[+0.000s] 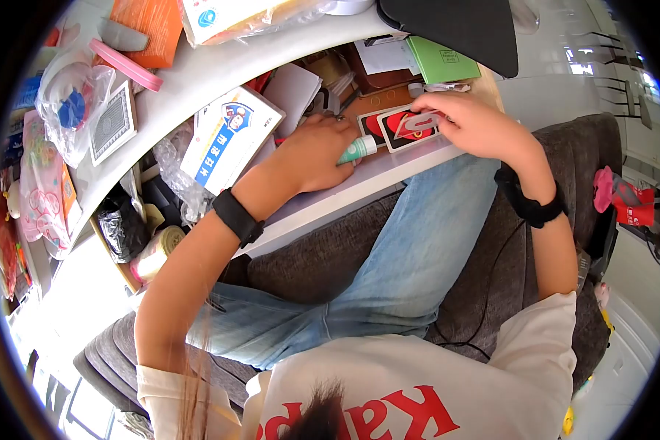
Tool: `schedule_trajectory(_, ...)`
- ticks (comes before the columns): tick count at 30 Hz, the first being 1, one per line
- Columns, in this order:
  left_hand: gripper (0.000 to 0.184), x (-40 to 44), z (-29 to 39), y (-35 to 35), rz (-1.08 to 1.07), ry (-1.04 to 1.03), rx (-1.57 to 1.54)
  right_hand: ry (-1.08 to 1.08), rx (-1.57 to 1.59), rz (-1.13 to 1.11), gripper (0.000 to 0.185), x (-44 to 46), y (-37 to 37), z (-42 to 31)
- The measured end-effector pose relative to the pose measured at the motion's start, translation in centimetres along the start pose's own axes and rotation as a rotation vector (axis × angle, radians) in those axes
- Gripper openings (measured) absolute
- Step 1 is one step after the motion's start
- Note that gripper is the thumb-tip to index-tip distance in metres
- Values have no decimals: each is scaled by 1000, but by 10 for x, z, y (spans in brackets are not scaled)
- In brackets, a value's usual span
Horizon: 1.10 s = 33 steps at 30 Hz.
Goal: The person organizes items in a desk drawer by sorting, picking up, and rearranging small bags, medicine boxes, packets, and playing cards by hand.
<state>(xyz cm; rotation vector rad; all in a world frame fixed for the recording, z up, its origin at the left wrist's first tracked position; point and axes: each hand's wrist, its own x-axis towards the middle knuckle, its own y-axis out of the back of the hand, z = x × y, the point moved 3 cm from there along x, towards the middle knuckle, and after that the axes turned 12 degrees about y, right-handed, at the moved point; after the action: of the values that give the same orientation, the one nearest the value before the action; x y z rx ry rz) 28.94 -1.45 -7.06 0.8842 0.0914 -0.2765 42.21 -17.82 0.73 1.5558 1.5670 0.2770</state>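
Fingers (429,101) of the right hand (441,117) are curving over the front right part of an open drawer (447,155), with the thumb and forefinger nearly meeting. They are holding the end of a clear plastic piece (420,125), which is lying across a red-and-black card (397,144) with a pale border. A second card (370,126) in the same colours is showing just beside it, partly tucked behind.

The left hand (317,155) is resting palm down over the drawer, its fingers partly bent and pointing inward. A green-and-white tube (357,149) is poking out from beside its thumb; whether the hand is gripping the tube or only touching it, I cannot tell, since the palm is facing away.

Around the hands, the drawer is holding plenty. A green booklet (444,60) is lying at the far right, next to some white paper (386,57). A white box (231,136) with a blue strip and a cartoon figure is leaning near the left forearm, beside crumpled clear plastic (185,172). Further left, a black bag (122,227) is sitting near a pale roll (158,253).

Above, the white desk (224,66) is carrying an orange packet (154,33), a pink ring (125,64) and a dark patterned card box (115,123).
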Motion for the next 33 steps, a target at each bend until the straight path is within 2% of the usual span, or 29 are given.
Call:
schedule_trajectory(4,33,0,-2,0,-29,-13,8,40,-208,-29,38,15,-15,5)
schedule_trajectory(7,36,-1,-1,2,-48,-1,-6,47,-110,79,37,18,-19,2)
schedule_trajectory(16,39,-2,-5,-1,-26,-31,-43,-45,-139,-105,50,44,-37,-6)
schedule_trajectory(19,34,-3,-6,-3,31,-55,-59,13,-160,-75,49,50,-40,-7)
schedule_trajectory(25,33,-2,-7,-4,17,-38,-48,18,197,-206,44,57,-39,-20)
schedule_trajectory(26,33,-2,-7,-5,10,-38,-40,207,102,-84,41,58,-45,-21)
schedule_trajectory(29,34,-3,-8,-5,6,-40,-30,303,112,-2,36,62,-48,-22)
schedule_trajectory(32,34,-5,-5,0,16,-31,-36,80,196,14,31,55,-38,-14)
schedule_trajectory(33,34,-4,-4,0,1,-23,-34,65,97,66,31,49,-35,-8)
